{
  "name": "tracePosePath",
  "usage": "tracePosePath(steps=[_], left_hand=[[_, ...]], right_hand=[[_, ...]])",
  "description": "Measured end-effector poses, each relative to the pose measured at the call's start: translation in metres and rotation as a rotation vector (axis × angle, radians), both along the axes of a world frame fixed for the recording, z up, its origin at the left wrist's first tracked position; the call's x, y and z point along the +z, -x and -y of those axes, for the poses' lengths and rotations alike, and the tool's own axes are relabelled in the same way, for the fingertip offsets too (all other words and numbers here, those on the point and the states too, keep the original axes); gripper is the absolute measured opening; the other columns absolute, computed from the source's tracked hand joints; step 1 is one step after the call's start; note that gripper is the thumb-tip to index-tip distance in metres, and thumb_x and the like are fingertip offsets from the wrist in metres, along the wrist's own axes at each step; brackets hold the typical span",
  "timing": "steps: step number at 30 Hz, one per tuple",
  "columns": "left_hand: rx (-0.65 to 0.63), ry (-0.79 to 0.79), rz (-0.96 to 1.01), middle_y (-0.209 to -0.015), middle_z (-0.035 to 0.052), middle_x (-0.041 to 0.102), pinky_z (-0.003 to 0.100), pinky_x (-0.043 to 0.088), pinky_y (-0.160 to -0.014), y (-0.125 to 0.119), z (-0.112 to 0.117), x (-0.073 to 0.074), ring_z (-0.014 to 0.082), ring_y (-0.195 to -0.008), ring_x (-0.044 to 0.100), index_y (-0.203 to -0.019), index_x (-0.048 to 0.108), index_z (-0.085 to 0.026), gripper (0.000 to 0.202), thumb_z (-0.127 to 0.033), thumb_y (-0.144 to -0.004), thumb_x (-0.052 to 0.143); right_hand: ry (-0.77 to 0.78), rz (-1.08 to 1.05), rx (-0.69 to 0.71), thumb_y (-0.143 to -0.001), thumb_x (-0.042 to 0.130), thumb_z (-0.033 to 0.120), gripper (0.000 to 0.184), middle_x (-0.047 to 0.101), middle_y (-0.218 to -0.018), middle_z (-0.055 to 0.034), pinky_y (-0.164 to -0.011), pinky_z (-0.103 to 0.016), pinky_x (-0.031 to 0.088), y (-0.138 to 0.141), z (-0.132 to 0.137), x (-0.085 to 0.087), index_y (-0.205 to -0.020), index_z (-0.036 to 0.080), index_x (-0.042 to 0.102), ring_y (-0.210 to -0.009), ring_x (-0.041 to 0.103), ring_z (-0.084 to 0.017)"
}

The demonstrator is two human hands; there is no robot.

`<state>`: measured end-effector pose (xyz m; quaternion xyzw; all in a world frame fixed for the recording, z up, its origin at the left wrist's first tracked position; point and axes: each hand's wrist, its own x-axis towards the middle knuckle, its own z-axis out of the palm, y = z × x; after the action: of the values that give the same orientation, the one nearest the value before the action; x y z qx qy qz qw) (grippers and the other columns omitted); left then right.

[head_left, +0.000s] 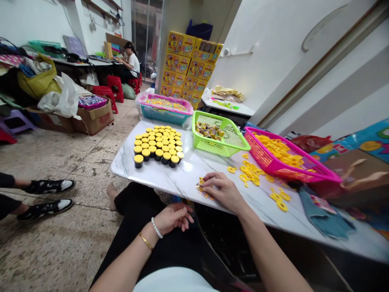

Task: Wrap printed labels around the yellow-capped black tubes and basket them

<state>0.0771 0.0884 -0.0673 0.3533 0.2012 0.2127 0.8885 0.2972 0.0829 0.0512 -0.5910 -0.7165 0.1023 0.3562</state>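
Note:
My right hand [221,190] is over the near edge of the white table, its fingers bent and closed on some small, shiny, orange-and-purple printed pieces [201,187]; whether they are labels or packets I cannot make out. Over my lap, my left hand [175,217] rests palm up with loosely curled fingers apart and nothing in them. Left of my right hand stand several small black jars with yellow lids [158,145] in a close group. To its right lie loose yellow plastic rings with short stems [251,172].
Along the table's [146,174] back stand a pink-lined basket of coloured beads [165,115], a green basket [209,147] of small jars and a pink basket [264,164] of yellow rings. Yellow boxes [190,67] are stacked behind. A person [133,64] sits far back; another person's shoes [48,198] show left.

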Motion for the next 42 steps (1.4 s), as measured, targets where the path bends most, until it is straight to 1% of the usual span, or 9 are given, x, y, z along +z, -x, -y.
tracePosePath(steps=[5,9,13,18,22,26,31,39,42], left_hand=[[-0.041,-0.28,-0.127,-0.071,0.0056,0.069,0.019,0.04,-0.044,0.004,0.009,0.049,0.0075,-0.049,0.055,-0.089,0.067,-0.01,0.056,-0.06,-0.068,0.078],[0.307,-0.319,-0.214,-0.073,0.0062,0.069,0.02,0.036,-0.041,0.012,0.014,0.092,0.0071,-0.047,0.051,-0.086,0.068,-0.01,0.053,-0.062,-0.074,0.071],[0.563,-0.306,-0.194,-0.07,0.0035,0.067,0.02,0.039,-0.048,0.028,0.016,0.111,0.0083,-0.056,0.052,-0.089,0.072,-0.011,0.05,-0.057,-0.07,0.078],[0.613,-0.39,-0.282,-0.061,0.0014,0.064,0.022,0.043,-0.057,0.056,0.02,0.113,0.0097,-0.057,0.052,-0.068,0.071,-0.013,0.039,-0.051,-0.072,0.078],[0.739,-0.449,-0.397,-0.066,0.0024,0.066,0.022,0.045,-0.058,0.074,0.027,0.108,0.0113,-0.06,0.055,-0.074,0.071,-0.014,0.033,-0.046,-0.078,0.074],[1.021,-0.586,-0.493,-0.073,0.0021,0.065,0.021,0.046,-0.058,0.083,0.037,0.112,0.0115,-0.065,0.057,-0.083,0.069,-0.016,0.022,-0.038,-0.086,0.067],[1.081,-0.79,-0.509,-0.071,0.0031,0.064,0.021,0.045,-0.056,0.091,0.042,0.124,0.0117,-0.063,0.057,-0.08,0.074,-0.017,0.017,-0.03,-0.087,0.067],[1.118,-0.648,-0.447,-0.078,0.0056,0.069,0.025,0.05,-0.064,0.106,0.026,0.121,0.0147,-0.072,0.061,-0.077,0.079,-0.018,0.011,-0.029,-0.078,0.077],[1.195,-0.573,-0.414,-0.08,0.0061,0.069,0.027,0.052,-0.068,0.118,0.014,0.117,0.0161,-0.075,0.063,-0.065,0.076,-0.018,0.016,-0.031,-0.072,0.08]], right_hand=[[-0.136,-0.035,-0.063,-0.082,0.074,0.037,0.014,0.066,-0.084,-0.004,-0.082,-0.039,0.052,0.009,0.001,0.001,-0.074,0.027,0.078,-0.085,0.062,-0.021],[-0.338,-0.139,-0.151,-0.083,0.074,0.03,0.005,0.061,-0.084,-0.0026,-0.074,-0.035,0.053,0.038,0.019,0.012,-0.082,0.028,0.079,-0.079,0.061,-0.018],[-0.367,-0.133,-0.01,-0.084,0.073,0.021,0.011,0.06,-0.082,-0.0027,-0.074,-0.035,0.054,0.083,0.041,0.015,-0.085,0.03,0.079,-0.079,0.061,-0.018],[-0.051,-0.469,-0.007,-0.087,0.068,0.035,0.018,0.067,-0.088,-0.0053,-0.068,-0.032,0.056,0.124,0.053,-0.001,-0.101,0.024,0.072,-0.077,0.064,-0.018],[0.358,-0.701,0.086,-0.091,0.058,0.052,0.039,0.056,-0.056,0.001,-0.042,-0.022,0.042,0.147,0.052,-0.012,-0.072,0.018,0.065,-0.046,0.051,-0.011],[0.222,-0.708,-0.02,-0.093,0.055,0.054,0.048,0.048,-0.048,0.0032,-0.038,-0.021,0.034,0.164,0.045,-0.015,-0.06,0.019,0.057,-0.04,0.043,-0.009],[0.106,-0.579,0.044,-0.098,0.05,0.047,0.046,0.05,-0.049,0.0026,-0.042,-0.024,0.036,0.174,0.037,-0.013,-0.061,0.02,0.058,-0.041,0.043,-0.01],[0.016,-0.222,0.32,-0.1,0.047,0.036,0.038,0.056,-0.059,0.0005,-0.052,-0.026,0.04,0.182,0.014,0.003,-0.067,0.02,0.06,-0.053,0.049,-0.012],[-0.024,-0.15,0.279,-0.098,0.05,0.039,0.036,0.055,-0.059,0.0009,-0.054,-0.026,0.041,0.183,-0.014,0.016,-0.071,0.02,0.064,-0.055,0.05,-0.013]])
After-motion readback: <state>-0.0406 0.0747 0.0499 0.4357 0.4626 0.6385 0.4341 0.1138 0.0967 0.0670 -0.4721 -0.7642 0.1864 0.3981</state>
